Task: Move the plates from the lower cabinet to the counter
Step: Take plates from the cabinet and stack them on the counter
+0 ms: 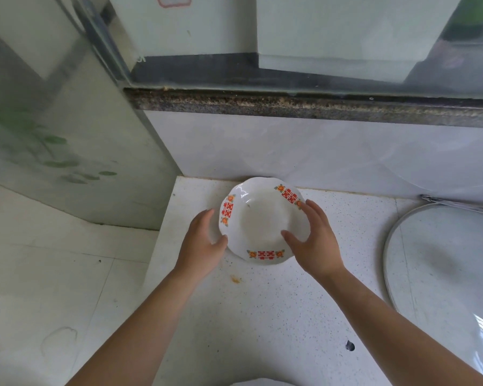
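You had the white plate [262, 221] mid-frame at the counter's [276, 316] back left corner, left hand [204, 243] and right hand [313, 240] clasping opposite rims, fingers curled; glass lid [441, 263] at right edge.

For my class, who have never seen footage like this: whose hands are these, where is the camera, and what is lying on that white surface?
There is no machine here. One wide-angle camera sits on a person's head, looking down at their own bare arms. The left hand and right hand grip opposite edges of a white plate with red and orange rim decorations, at the back of a speckled white counter. Whether it has touched down is unclear. To the right lies a large glass pot lid. A small orange stain marks the counter.
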Available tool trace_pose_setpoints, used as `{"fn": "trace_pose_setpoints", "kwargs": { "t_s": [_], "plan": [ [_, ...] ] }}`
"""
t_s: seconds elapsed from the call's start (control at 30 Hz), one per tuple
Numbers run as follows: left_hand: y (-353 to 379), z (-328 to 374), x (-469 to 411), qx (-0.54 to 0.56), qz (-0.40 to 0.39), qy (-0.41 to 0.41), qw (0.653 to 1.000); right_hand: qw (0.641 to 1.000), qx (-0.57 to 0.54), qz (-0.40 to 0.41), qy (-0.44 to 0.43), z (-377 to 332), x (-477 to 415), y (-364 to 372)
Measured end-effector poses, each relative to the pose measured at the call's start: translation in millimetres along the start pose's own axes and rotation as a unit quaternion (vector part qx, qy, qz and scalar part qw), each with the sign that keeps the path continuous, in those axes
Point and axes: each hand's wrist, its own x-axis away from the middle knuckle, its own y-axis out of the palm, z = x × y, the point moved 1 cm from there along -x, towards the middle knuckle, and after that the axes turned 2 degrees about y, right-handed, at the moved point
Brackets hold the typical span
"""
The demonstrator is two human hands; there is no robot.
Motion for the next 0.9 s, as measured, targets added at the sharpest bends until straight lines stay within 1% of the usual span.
{"fn": "trace_pose_setpoints", "kwargs": {
  "t_s": [0.1,0.23,0.37,0.47,0.73,0.9],
  "plan": [
    [-8.8,-0.6,24.3,-0.009,0.027,0.035,0.999,0.999,-0.002,-0.017,-0.034,-13.5,17.4,-5.8],
    [-21.1,2.0,56.8,-0.004,0.059,0.069,0.996,0.996,-0.004,-0.074,-0.052,-29.9,41.4,-10.9],
    [-30.5,-3.7,93.9,0.025,0.09,0.055,0.994,0.985,-0.011,-0.152,-0.084,-46.6,64.1,-5.8],
    [-40.3,-17.8,122.7,0.056,0.113,0.032,0.991,0.976,-0.013,-0.192,-0.098,-60.0,82.8,6.6],
    [-83.9,-71.5,172.5,0.091,0.168,0.017,0.981,0.962,0.026,-0.215,-0.165,-96.7,131.4,43.6],
    [-129.8,-120.4,203.3,0.059,0.187,0.011,0.98,0.954,0.04,-0.226,-0.192,-139.3,164.6,94.4]
  ]
}}
